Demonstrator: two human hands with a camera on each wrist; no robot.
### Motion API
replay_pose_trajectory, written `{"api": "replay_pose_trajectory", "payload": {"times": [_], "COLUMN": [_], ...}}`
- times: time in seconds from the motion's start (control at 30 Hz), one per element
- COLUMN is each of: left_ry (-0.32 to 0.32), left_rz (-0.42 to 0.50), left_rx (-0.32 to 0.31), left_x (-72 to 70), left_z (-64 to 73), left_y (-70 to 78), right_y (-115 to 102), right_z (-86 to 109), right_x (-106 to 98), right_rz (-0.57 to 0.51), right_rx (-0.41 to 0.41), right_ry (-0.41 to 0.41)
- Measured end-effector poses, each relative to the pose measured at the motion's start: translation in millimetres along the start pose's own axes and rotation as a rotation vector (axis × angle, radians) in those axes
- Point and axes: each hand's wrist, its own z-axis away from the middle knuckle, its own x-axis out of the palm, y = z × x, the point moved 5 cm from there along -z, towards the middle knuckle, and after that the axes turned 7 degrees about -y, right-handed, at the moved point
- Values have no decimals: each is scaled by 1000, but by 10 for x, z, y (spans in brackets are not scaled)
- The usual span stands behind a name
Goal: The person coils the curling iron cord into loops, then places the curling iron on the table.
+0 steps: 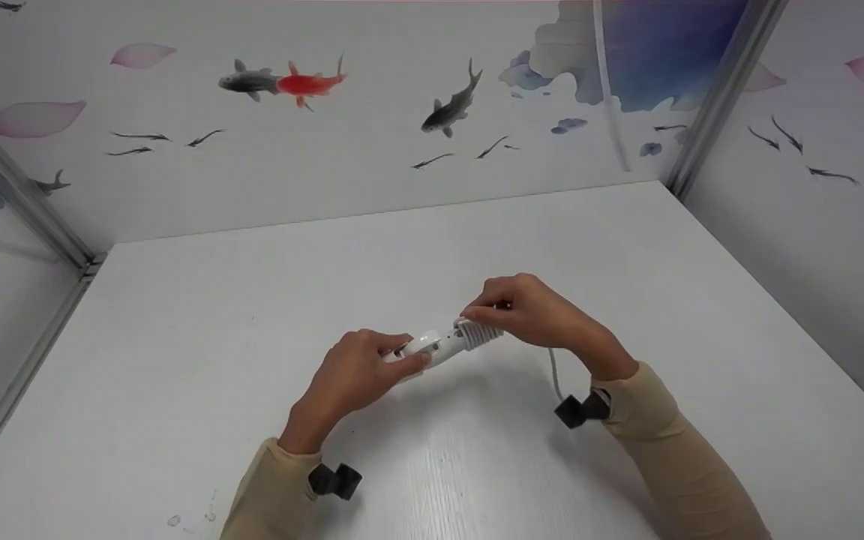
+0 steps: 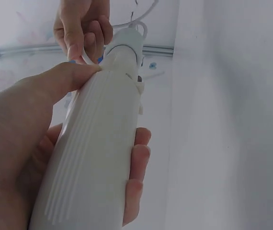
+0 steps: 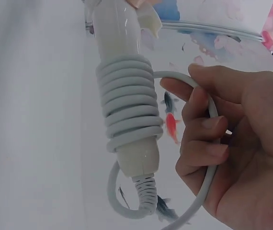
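Observation:
My left hand [image 1: 353,371] grips a white corded handheld appliance [image 2: 98,148], long and rounded with raised ridges, perhaps a hair styling tool. The thumb lies along one side and the fingers wrap the other. A pale grey cord [image 3: 129,98] is wound in several close coils round the narrower handle end. Beside these coils, my right hand [image 3: 246,129] holds the loose stretch of the cord, which runs through its curled fingers. From the handle's tip, a ribbed strain relief [image 3: 147,191] bends into a loop of cord. The appliance is held tilted above the table.
Below the hands lies a white tabletop [image 1: 252,300]. White panels [image 1: 357,150] printed with fish and petals enclose it at the back and sides, with metal frame posts [image 1: 724,97] at the corners. Loose cord hangs by the right wrist, near a black wrist camera [image 1: 578,411].

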Motion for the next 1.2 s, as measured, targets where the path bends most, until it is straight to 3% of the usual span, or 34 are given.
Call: {"api": "replay_pose_trajectory", "payload": {"times": [0.4,0.57,0.93,1.07,1.2], "left_ry": [152,201,225,239,237], "left_rz": [8,26,62,59,73], "left_rx": [-85,-89,-94,-103,-112], "left_x": [-58,-112,-175,-216,-228], "left_z": [15,12,11,12,7], "left_y": [-47,-75,-132,-149,-150], "right_y": [-32,-1,192,307,432], "right_z": [46,55,51,34,10], "right_x": [-20,-40,36,36,11], "right_rz": [-54,-76,-90,-84,-60], "right_rx": [71,95,-29,-38,8], "right_ry": [-12,-91,-389,-424,-407]}}
